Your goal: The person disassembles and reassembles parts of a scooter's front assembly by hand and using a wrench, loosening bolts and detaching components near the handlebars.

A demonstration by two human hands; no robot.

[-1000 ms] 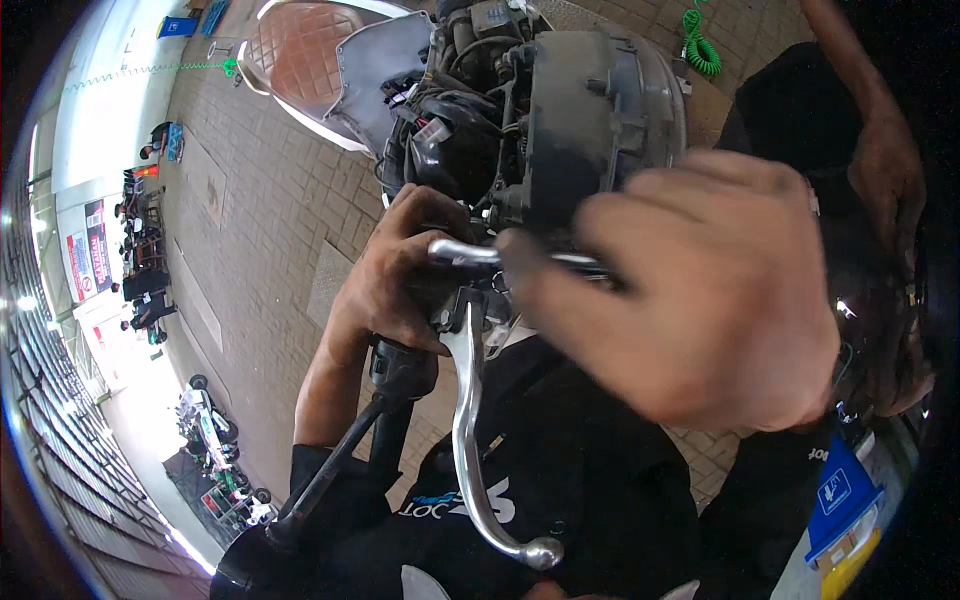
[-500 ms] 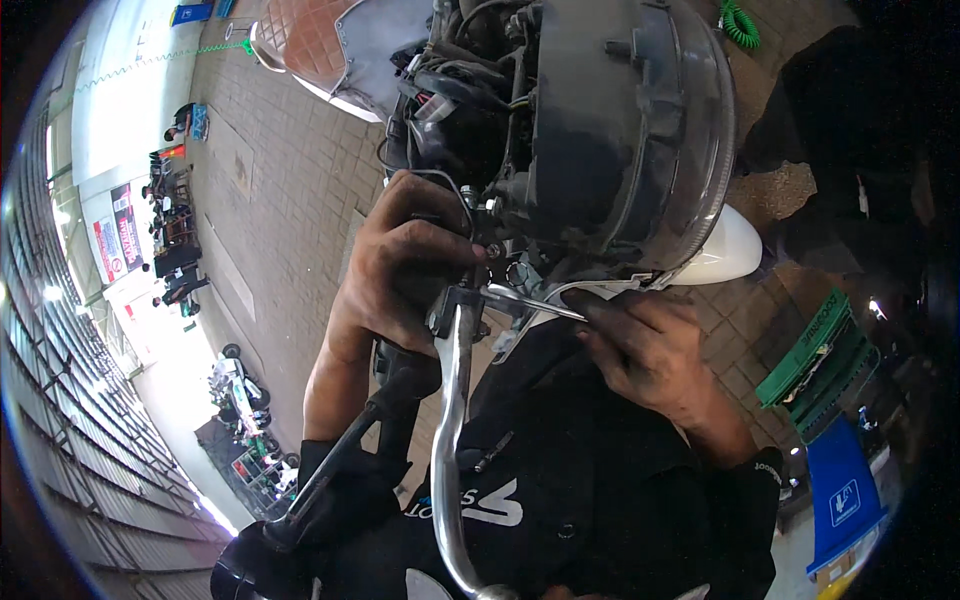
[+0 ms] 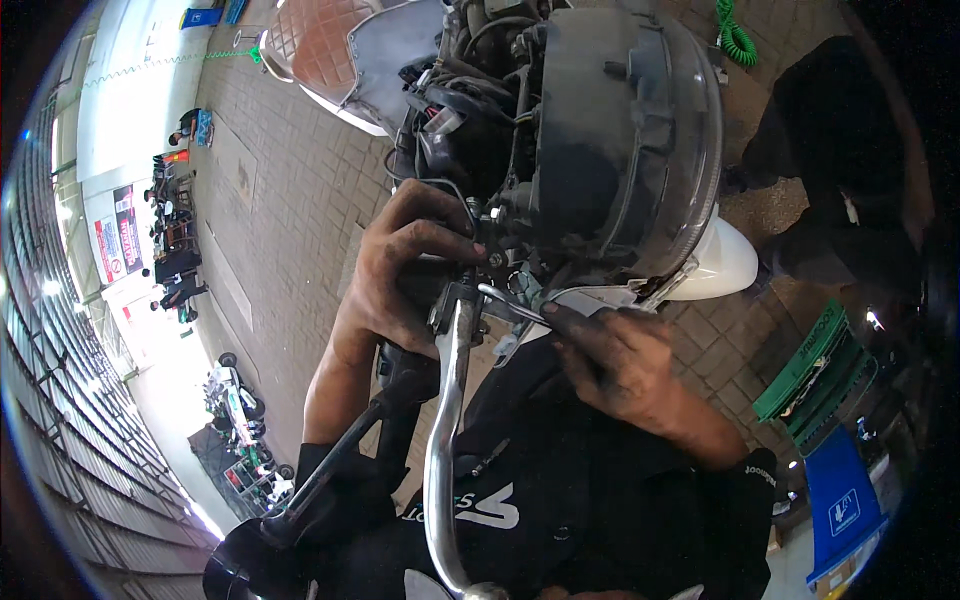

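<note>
My left hand (image 3: 400, 270) is closed around the black fittings at the handlebar, beside the long silver brake lever (image 3: 445, 430) and a black mirror stem (image 3: 335, 460). My right hand (image 3: 620, 365) pinches a chrome wrench (image 3: 510, 300), whose far end rests by the lever's pivot (image 3: 455, 305), just right of my left fingers. Above both hands is the scooter's stripped front, with wiring (image 3: 470, 100), bolts (image 3: 495, 212) and the dusty back of the headlamp unit (image 3: 600, 140). A white front panel (image 3: 720, 260) shows below the lamp.
Another person (image 3: 820, 170) in dark clothing is close at the right, near a green tool tray (image 3: 800, 370) and a blue board (image 3: 840, 510). A quilted seat (image 3: 310, 50) and green coiled hose (image 3: 738, 40) are at the top. Far left, people (image 3: 175, 250) and a motorbike (image 3: 240, 410) stand on paving (image 3: 280, 180).
My right hand came down from its blurred, raised place onto the wrench at the right, then shifted slightly left. My left hand stayed gripping. The view shifted, revealing the green tray and white panel.
</note>
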